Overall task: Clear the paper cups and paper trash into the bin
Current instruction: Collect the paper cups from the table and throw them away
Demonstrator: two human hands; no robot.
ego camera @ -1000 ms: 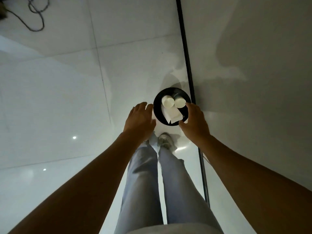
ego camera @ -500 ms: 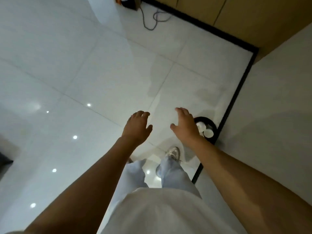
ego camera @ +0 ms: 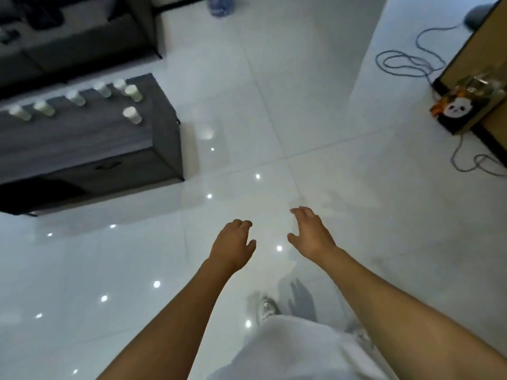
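The bin that sat by the person's feet a moment ago, with two cups and crumpled paper in it, has gone out of sight — the view has swung round to the open room, and the dark baseboard and wall are gone too.

Far left stands a dark grey low surface (ego camera: pixel 82 149), and on its top are the paper cups (ego camera: pixel 131 114) still to be cleared: seven that I can count, all upright, five strung in a row along the far edge, one just beside the row's right end, and one standing apart, nearer the front right corner. Behind it is a dark sofa (ego camera: pixel 68 37). I see no paper scraps on the top.

Over the glossy white tiled floor (ego camera: pixel 288 119) both bare arms reach forward, as they did half a second back, now well apart from the cups. The left hand (ego camera: pixel 233 244) is palm down, fingers loosely curled under, thumb out to the right — holding nothing. The right hand (ego camera: pixel 311 234) sits a little higher in view, fingers relaxed and slightly bent, thumb spread toward the left hand, also holding nothing. Below them a light shoe (ego camera: pixel 267 311) shows past white clothing.

At the far right a box with a panda face (ego camera: pixel 455 116) leans against a wooden cabinet (ego camera: pixel 482 50), with loops of cable (ego camera: pixel 406 61) on the floor nearby.
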